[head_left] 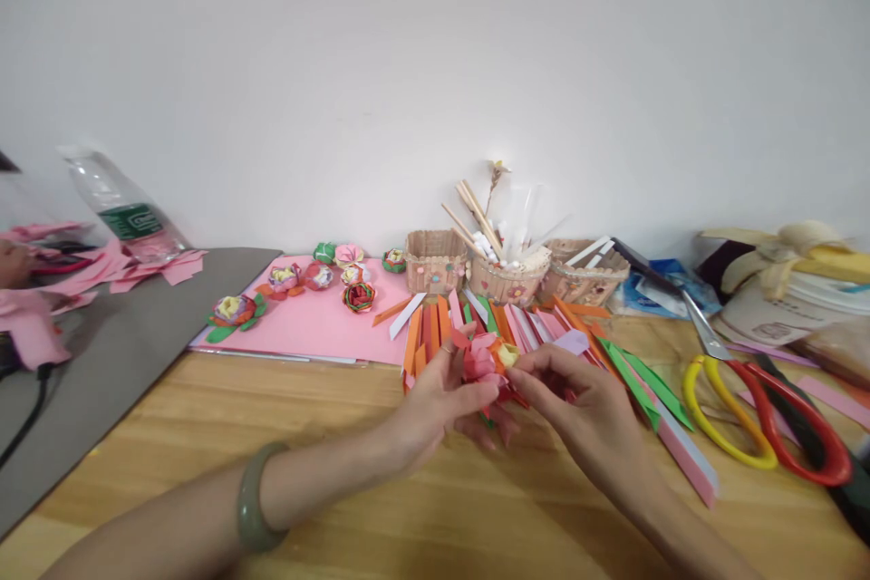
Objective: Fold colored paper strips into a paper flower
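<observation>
Between my hands, just above the wooden table, is a folded paper flower (481, 357) with pink, yellow and green parts. My left hand (452, 390) is closed around it from the left, with a green bangle on the wrist. From the right, my right hand (577, 390) pinches at the flower's yellow part with thumb and forefinger. Just behind the hands lie folded paper strips (425, 331) in orange, pink, green and lilac. More folded strips (680, 444) are to the right of my right hand.
Finished paper flowers (358, 296) sit on a pink sheet (313, 331). Three woven baskets (435, 263) stand by the wall, one with sticks and swabs. Scissors (768, 417) lie right. A bottle (129, 208), pink paper and another person's hand (14, 265) are at left.
</observation>
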The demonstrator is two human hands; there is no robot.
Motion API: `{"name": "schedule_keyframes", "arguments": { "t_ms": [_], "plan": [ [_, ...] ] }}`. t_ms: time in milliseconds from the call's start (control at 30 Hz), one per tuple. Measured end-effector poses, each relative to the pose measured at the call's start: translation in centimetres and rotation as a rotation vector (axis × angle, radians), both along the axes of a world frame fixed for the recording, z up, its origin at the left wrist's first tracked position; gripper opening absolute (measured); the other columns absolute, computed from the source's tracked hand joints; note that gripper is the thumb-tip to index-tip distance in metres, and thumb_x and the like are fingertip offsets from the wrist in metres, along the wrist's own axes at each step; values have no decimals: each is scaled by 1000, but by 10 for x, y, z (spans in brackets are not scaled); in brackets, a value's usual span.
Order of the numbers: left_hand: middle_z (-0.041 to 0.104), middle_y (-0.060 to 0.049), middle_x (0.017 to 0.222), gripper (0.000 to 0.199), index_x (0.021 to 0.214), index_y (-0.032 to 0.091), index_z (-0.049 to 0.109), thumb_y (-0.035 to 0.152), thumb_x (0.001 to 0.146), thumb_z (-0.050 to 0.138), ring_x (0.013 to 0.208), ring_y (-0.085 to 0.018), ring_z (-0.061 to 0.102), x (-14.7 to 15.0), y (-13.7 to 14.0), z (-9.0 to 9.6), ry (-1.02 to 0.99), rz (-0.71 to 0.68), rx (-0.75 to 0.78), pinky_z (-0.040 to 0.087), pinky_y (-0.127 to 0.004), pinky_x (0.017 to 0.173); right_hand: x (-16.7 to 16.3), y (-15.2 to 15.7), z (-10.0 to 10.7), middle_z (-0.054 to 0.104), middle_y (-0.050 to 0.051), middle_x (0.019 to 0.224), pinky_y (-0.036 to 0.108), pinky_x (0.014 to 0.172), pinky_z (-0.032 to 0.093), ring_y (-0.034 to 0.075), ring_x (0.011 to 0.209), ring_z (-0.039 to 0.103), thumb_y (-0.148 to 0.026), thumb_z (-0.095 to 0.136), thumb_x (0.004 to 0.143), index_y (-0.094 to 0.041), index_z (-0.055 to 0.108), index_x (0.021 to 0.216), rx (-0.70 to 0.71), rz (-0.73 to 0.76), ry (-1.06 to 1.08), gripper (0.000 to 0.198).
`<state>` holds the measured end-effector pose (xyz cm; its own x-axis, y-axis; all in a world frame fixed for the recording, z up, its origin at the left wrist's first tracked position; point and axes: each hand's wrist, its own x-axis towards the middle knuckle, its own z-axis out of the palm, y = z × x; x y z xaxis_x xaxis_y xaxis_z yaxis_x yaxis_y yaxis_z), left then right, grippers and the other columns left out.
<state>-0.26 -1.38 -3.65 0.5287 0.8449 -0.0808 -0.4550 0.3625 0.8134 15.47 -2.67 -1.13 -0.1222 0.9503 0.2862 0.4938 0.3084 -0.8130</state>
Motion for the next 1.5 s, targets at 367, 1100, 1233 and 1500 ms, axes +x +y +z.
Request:
{"name": "schedule_keyframes", "arguments": {
  "t_ms": [367, 1100, 1233, 1500],
  "plan": [
    [63, -3, 86, 51, 120, 21, 40, 19, 72, 60, 57, -14, 64, 2, -2, 4, 66, 63, -50, 49, -22, 47, 2, 0, 5, 61, 0, 61, 22, 48, 40, 11, 52, 53, -19, 51, 80, -19, 60, 74, 144, 145, -149, 11],
    [65, -2, 85, 65, 126, 23, 40, 23, 67, 67, 56, -12, 63, 2, -1, 5, 114, 111, -50, 43, -20, 47, 6, 1, 4, 63, 1, 62, 21, 49, 43, 11, 53, 55, -15, 48, 79, -19, 63, 76, 291, 166, -316, 16],
    [65, -2, 84, 68, 128, 23, 39, 23, 66, 67, 56, -13, 63, 1, 0, 5, 140, 105, -44, 42, -20, 48, 7, 3, 1, 63, 0, 61, 21, 49, 42, 11, 53, 55, -14, 48, 79, -19, 62, 72, 232, 155, -323, 16],
    [61, -1, 90, 56, 120, 23, 48, 24, 68, 67, 68, -11, 59, 2, -1, 2, 125, 163, 1, 43, -20, 53, 6, -1, -5, 62, 3, 65, 22, 49, 42, 12, 53, 54, -12, 49, 78, -18, 62, 80, 447, 118, -356, 14]
  ]
}}
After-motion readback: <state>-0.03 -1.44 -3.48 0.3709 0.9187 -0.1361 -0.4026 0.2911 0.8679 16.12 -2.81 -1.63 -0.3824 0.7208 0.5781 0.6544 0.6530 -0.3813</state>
